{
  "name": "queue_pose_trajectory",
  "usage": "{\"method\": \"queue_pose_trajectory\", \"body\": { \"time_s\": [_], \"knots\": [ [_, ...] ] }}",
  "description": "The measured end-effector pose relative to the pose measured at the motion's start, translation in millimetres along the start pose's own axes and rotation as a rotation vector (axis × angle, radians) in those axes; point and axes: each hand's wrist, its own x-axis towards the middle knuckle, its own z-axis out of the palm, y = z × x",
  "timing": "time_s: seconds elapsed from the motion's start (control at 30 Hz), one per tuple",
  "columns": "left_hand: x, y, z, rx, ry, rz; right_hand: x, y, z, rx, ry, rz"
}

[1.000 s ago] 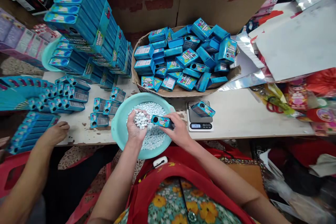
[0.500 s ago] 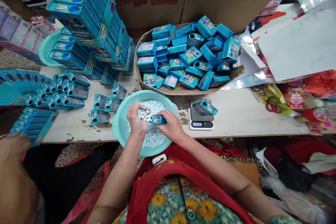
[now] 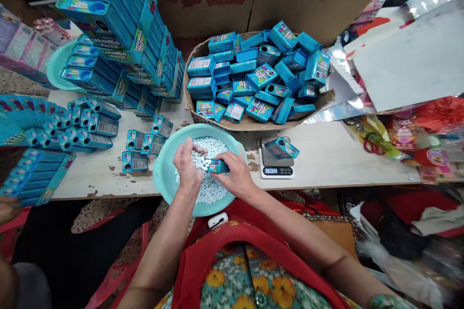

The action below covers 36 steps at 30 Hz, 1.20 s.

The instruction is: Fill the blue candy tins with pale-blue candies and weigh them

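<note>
A mint-green basin (image 3: 162, 196) filled with small pale candies (image 3: 213, 195) stands at the table's front edge. Over it my left hand (image 3: 187, 166) is cupped around a handful of candies, fingers curled. My right hand (image 3: 237, 174) grips a small blue candy box (image 3: 217, 166), tilted with its end against those candies. How full that box is cannot be seen. To the right, another blue box (image 3: 282, 147) lies slanted on a small digital scale (image 3: 277, 171) with a lit display. Several blue boxes (image 3: 135, 161) stand left of the basin.
Behind the basin, a cut cardboard tray (image 3: 250, 125) holds a heap of blue boxes. Tall stacks of packed boxes (image 3: 119, 34) rise at the left. Another person's hand (image 3: 7, 208) is at the far left edge. Red scissors (image 3: 374, 147) and wrappers lie right.
The box in my right hand has tipped slightly, showing more of its printed side against the candies in my left hand. The co-worker's hand has moved left. The view has shifted a little.
</note>
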Motion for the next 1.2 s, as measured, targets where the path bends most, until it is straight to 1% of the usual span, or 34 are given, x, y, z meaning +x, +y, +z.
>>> {"method": "queue_pose_trajectory", "body": {
  "time_s": [0.17,0.37,0.67,0.8,0.93,1.03,1.1,1.13,1.17,1.2],
  "knots": [
    [-0.5,-1.1,1.8,0.010,-0.008,0.049,2.0,-0.9,-0.6,0.005,0.014,0.024],
    [0.8,0.8,5.6,0.044,0.001,0.070,3.7,-0.9,-2.2,0.022,0.001,0.017],
    [3.5,2.2,7.8,0.080,-0.058,0.073,8.3,-1.4,0.4,0.085,0.014,0.033],
    [1.6,2.1,9.3,0.103,-0.096,0.094,9.0,-1.7,4.2,0.153,0.058,0.054],
    [-2.0,2.0,11.0,0.141,-0.132,0.165,10.7,1.8,11.2,0.210,0.101,0.062],
    [8.4,-1.2,0.9,0.171,-0.109,0.183,9.2,7.0,9.2,0.263,0.108,0.053],
    [24.7,-11.8,-13.2,0.230,-0.038,0.200,4.6,8.8,1.6,0.325,0.143,0.051],
    [34.1,-20.9,-21.0,0.317,-0.016,0.224,1.5,8.8,-3.4,0.355,0.168,0.047],
    [42.9,-32.5,-28.4,0.452,-0.019,0.263,-1.9,8.2,-8.5,0.380,0.190,0.037],
    [50.0,-46.0,-34.4,0.631,-0.063,0.310,-5.1,7.3,-13.2,0.398,0.207,0.022]
  ]
}}
